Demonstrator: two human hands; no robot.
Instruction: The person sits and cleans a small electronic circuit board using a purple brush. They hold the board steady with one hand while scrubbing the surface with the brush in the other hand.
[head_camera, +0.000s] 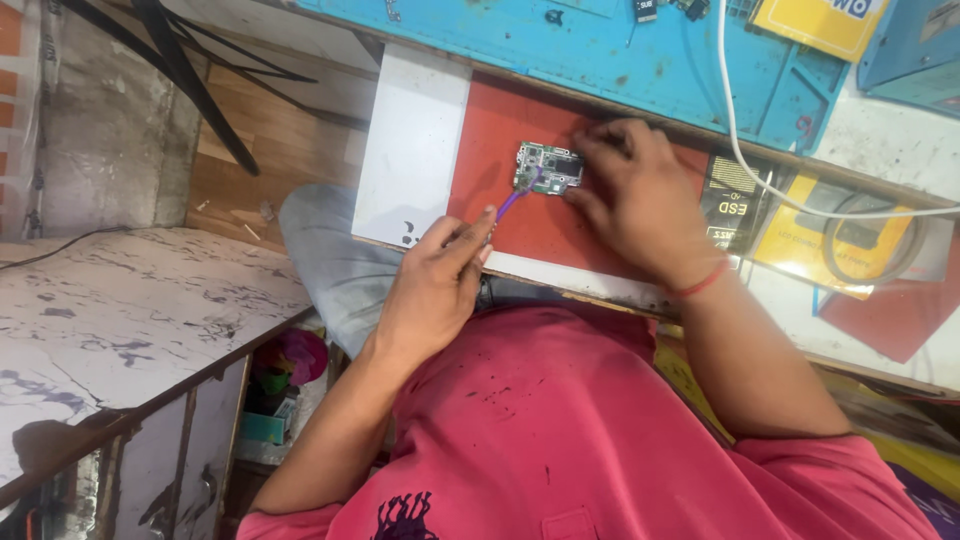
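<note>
A small green circuit board (545, 168) lies on a red mat (520, 225) set on a white board (412, 140). My right hand (640, 200), with a red thread at the wrist, grips the board's right edge with its fingertips and holds it flat. My left hand (437, 285) pinches a thin purple tool (512, 203) whose tip touches the board's lower left part. Both forearms reach up from my pink shirt at the bottom of the view.
A blue work mat (600, 60) lies beyond the red one, and a white cable (745, 165) runs across it. A black packet (728, 205) and yellow packets (800, 235) lie at the right. A marbled white counter (120, 320) stands at the left.
</note>
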